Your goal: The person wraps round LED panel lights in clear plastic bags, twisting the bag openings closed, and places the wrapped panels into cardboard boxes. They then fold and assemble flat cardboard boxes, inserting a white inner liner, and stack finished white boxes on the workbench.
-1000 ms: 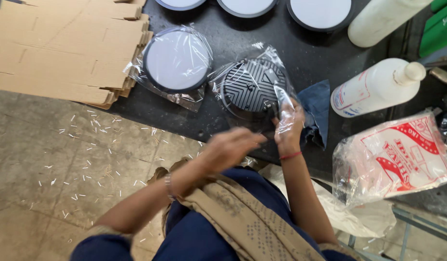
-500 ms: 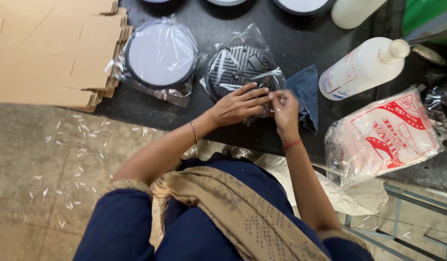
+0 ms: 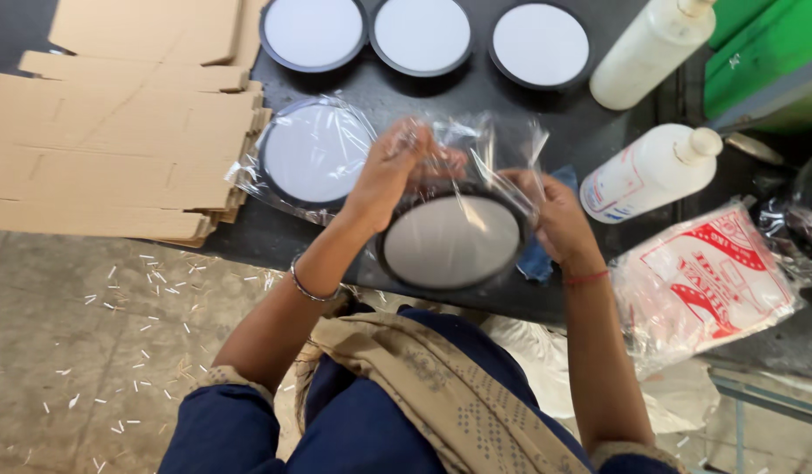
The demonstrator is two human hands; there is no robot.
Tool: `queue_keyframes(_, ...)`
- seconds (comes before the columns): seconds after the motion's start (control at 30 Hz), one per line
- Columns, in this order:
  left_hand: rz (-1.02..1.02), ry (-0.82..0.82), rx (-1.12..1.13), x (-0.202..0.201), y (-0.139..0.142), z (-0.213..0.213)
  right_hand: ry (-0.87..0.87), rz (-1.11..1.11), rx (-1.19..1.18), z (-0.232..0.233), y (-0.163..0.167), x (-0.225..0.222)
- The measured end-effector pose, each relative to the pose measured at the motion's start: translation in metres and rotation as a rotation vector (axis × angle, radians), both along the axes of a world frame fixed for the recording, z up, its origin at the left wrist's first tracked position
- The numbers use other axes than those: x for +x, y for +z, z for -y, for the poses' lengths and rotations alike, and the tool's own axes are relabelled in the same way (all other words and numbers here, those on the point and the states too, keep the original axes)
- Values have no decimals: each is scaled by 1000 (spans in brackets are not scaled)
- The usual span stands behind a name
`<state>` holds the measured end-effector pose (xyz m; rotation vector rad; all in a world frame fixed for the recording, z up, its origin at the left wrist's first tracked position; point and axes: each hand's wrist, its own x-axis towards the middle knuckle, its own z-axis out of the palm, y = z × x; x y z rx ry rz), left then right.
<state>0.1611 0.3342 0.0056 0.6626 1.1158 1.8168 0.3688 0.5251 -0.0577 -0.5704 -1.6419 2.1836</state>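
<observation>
At frame centre, a round black-rimmed light panel sits white face up inside a clear plastic bag above the dark desk. The left hand and right hand each have their grip pinched closed on the bag's open mouth. The thin film could tear or slip, dropping the panel onto the bagged panel at its left.

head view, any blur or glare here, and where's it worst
Head view: the left hand and the clear plastic bag it pulls with the right hand are smeared by motion blur; the bag also throws white glare streaks. The round panel light between the hands reads soft and greyish through the film. The cardboard stack and white bottles are sharp, under even light.
</observation>
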Motion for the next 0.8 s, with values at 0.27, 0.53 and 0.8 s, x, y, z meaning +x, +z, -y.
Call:
queue_keyframes(0.27, 19, -64, -127, -19, -23, 1, 370, 130, 162, -2, 13, -40)
queue_keyframes(0.53, -56, -48, -128, -29, -34, -7, 454, 277, 314, 1, 53, -62)
queue_keyframes(0.8, -327, -8, -140, -24, -24, -1, 564, 236, 896, 22, 87, -67)
